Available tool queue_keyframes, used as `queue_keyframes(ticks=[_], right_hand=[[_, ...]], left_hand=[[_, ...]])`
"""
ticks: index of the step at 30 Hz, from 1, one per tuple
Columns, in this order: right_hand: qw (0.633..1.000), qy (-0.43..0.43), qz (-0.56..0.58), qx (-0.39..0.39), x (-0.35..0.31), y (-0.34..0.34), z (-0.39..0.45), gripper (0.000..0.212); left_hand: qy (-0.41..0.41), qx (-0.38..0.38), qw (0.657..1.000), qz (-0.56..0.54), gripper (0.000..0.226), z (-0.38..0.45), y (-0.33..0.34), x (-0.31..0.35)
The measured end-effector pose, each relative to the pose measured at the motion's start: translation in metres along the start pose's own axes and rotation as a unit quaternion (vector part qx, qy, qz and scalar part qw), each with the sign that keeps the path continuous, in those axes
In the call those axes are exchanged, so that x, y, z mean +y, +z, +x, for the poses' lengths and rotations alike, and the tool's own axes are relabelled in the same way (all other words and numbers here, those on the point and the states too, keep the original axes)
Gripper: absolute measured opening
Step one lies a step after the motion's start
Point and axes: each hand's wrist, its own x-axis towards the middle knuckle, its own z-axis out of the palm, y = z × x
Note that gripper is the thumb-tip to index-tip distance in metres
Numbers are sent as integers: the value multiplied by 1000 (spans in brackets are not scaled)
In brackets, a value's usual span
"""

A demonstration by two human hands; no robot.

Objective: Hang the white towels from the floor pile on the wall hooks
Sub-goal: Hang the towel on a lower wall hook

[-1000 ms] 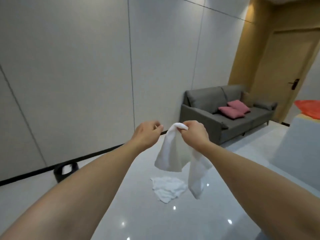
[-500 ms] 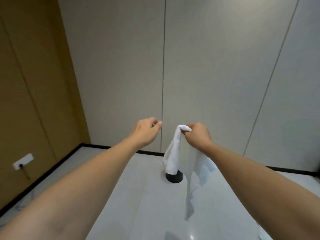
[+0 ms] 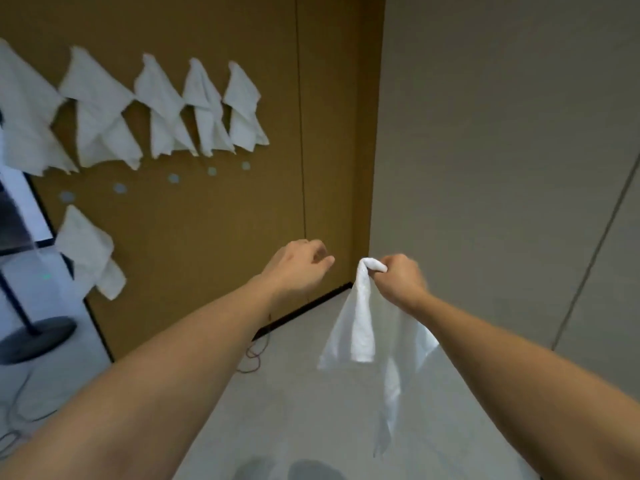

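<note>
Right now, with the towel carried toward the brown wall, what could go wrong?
The right hand pinches the towel only at one bunched corner, so it could slip. The free hooks sit just under the hung towels, which might get knocked down. Red cable on the floor could trip.

Whole frame motion-blurred. Leftmost hung towel (image 3: pixel 24 112) cut by left edge. Hooks under the upper-row towels (image 3: pixel 166 109) hidden by cloth. Lower-row grey dots (image 3: pixel 173 178) too blurred to tell as hooks. Left hand (image 3: pixel 298 268) fingers curl away; grip unclear. Right hand (image 3: pixel 398 278) fingers hide the held towel (image 3: pixel 363 327) corner. Stand (image 3: pixel 34 337) at left edge cropped. Dark shapes (image 3: pixel 287 471) at bottom edge unreadable.
</note>
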Motion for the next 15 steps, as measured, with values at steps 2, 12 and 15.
queue_keyframes(ticks=[2,12,15], right_hand=[[999,-34,13,-35,-19,27,46,30],[973,-164,46,-155,-146,164,205,33],[965,-190,48,-177,-182,209,234,35]], left_hand=[[-40,-3,999,33,44,26,-10,-30],[-206,5,971,124,47,90,-50,-186],[-223,-5,960,168,47,100,-61,-240]])
